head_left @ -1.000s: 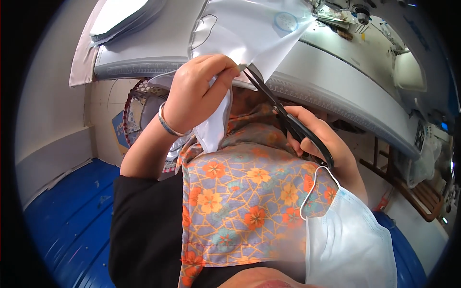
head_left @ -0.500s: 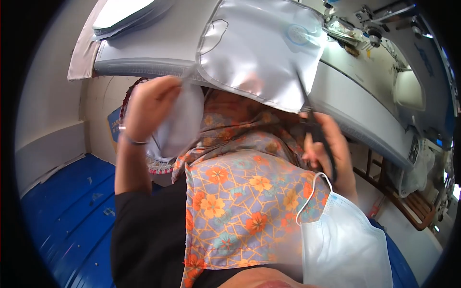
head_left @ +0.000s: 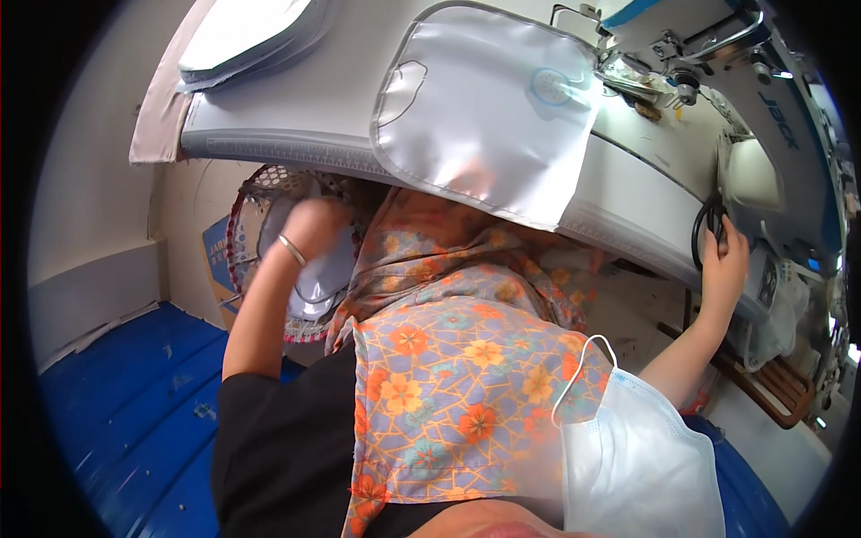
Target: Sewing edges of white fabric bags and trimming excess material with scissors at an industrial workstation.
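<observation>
My left hand (head_left: 312,226) reaches down beside the table into a round mesh basket (head_left: 244,208), fingers curled on a white fabric piece (head_left: 316,285) lying on the pile there. At the table's right front edge, my right hand (head_left: 725,262) grips black scissors (head_left: 702,235) by their handle loops; the blades are hidden. A glossy white fabric panel (head_left: 484,108) with a grey stitched border lies flat on the table, overhanging its front edge.
A white sewing machine (head_left: 717,63) stands at the back right of the white table (head_left: 296,134). A stack of white pieces (head_left: 242,36) sits at the table's far left. Blue floor (head_left: 117,394) lies below left. A face mask (head_left: 628,457) hangs at my chest.
My left hand has carried the cut white piece down from the table into the basket. My right hand has swung the scissors away to the table's right edge. The panel now lies flat.
</observation>
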Demonstrator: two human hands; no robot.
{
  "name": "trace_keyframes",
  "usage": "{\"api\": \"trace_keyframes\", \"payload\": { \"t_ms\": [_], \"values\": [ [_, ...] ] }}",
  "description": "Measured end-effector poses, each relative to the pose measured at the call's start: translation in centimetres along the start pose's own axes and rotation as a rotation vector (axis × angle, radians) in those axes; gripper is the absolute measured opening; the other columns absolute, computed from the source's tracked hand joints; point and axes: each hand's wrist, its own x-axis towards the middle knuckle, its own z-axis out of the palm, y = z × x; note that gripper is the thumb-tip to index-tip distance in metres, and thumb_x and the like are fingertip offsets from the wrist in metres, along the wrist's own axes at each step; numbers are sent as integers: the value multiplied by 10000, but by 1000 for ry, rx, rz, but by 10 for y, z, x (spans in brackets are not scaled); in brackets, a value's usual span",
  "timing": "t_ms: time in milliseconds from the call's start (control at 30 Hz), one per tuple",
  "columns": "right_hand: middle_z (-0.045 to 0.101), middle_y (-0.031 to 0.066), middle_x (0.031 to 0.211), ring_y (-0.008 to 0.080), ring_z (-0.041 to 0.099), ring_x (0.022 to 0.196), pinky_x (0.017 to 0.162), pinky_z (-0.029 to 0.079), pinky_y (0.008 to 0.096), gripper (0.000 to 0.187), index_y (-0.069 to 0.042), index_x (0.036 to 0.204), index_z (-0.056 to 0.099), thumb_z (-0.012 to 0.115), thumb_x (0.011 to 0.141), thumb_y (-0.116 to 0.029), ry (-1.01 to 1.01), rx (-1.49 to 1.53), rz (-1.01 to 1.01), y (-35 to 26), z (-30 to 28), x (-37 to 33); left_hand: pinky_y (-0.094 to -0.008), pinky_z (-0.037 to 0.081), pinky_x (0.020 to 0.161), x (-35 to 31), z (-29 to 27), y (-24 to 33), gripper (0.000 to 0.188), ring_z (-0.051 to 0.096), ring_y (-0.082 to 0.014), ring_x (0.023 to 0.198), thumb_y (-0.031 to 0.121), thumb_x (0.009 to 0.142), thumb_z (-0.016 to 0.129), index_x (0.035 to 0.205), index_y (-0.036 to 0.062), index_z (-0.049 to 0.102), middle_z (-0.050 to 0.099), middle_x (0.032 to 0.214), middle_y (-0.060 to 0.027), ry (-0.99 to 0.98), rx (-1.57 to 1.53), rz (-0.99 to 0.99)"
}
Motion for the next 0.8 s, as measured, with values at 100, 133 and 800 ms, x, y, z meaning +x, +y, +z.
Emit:
{"api": "trace_keyframes", "payload": {
  "t_ms": [100,133,800],
  "values": [
    [683,120,1181,267,664,1015,902,513,348,311,-86,1257,682,653,953,-141,146,34,-239,-21,12,13,-388,555,674,25,-94,130,117,678,-261,754,111,742,759,769,84,648,681,834,-60,593,-219,439],
    [692,129,1183,290,673,1052,922,517,358,276,-75,1216,700,650,948,-119,160,150,-317,-48,14,18,-384,567,773,36,-109,153,173,693,-273,865,130,749,768,890,54,704,704,967,-93,739,-202,515],
    [725,57,1163,261,659,1061,939,538,380,316,-71,1107,734,622,829,29,183,331,-811,-169,77,50,-397,498,952,132,-127,234,305,622,-265,1121,109,788,638,1064,-19,654,635,1147,-118,665,-103,526]
  ]
}}
